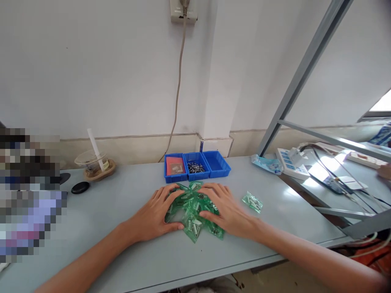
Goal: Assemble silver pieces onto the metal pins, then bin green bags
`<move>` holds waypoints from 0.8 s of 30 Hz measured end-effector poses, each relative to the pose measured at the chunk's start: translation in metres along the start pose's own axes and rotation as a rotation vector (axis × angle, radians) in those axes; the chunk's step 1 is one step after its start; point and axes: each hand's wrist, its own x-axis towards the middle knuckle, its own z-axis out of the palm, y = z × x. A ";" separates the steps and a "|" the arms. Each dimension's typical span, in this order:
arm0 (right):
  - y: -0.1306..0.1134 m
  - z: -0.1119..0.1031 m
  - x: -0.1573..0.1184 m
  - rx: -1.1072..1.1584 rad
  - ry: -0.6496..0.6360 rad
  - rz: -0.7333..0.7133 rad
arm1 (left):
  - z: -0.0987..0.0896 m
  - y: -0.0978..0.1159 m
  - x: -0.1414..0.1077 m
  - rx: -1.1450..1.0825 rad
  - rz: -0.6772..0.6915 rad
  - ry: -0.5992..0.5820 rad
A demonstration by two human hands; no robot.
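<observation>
Just below the centre of the frame, the left hand [159, 213] and the right hand [226, 211] lie flat and open, fingers spread, cupping a loose pile of small green plastic packets [192, 207] from either side; neither hand pinches or lifts anything, the palms only press and corral the heap against the table. The packets look slick and light, so the likeliest trouble is that some squirt out between the spread fingers or slide from under a palm if the hands push inward too quickly, and one packet at the lower edge of the pile already pokes out toward the person. A single stray green packet [252, 202] lies apart at the right of the right hand, where a sweeping forearm could brush it toward the table's right edge. Just above the pile sit three blue bins [197, 166] in a row, the left with a red pad, the middle with small dark metal parts, the right apparently bare; a shove upward could jolt them. The surface is a smooth pale grey table [122, 244] set against a white wall, where a cord hangs from a wall socket [183, 12] at the top centre. At the left stand a clear plastic cup with a straw [93, 160] and a black oval object [80, 187]; at the right a grey metal frame [305, 73] slants over power strips [290, 162] and cables.
</observation>
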 end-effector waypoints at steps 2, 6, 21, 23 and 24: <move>0.020 -0.010 -0.024 -0.086 0.032 0.103 | 0.000 -0.001 0.000 0.000 -0.020 -0.006; 0.056 -0.010 -0.079 -0.251 0.074 0.397 | 0.003 -0.002 0.001 0.004 -0.008 -0.006; 0.033 0.024 -0.027 0.098 -0.073 0.214 | 0.004 -0.003 0.015 0.131 0.118 -0.067; 0.033 0.028 -0.015 0.135 -0.065 0.125 | 0.003 0.002 0.023 0.122 0.110 -0.049; 0.032 0.030 -0.010 0.161 -0.068 0.083 | 0.003 0.006 0.027 0.110 0.109 -0.029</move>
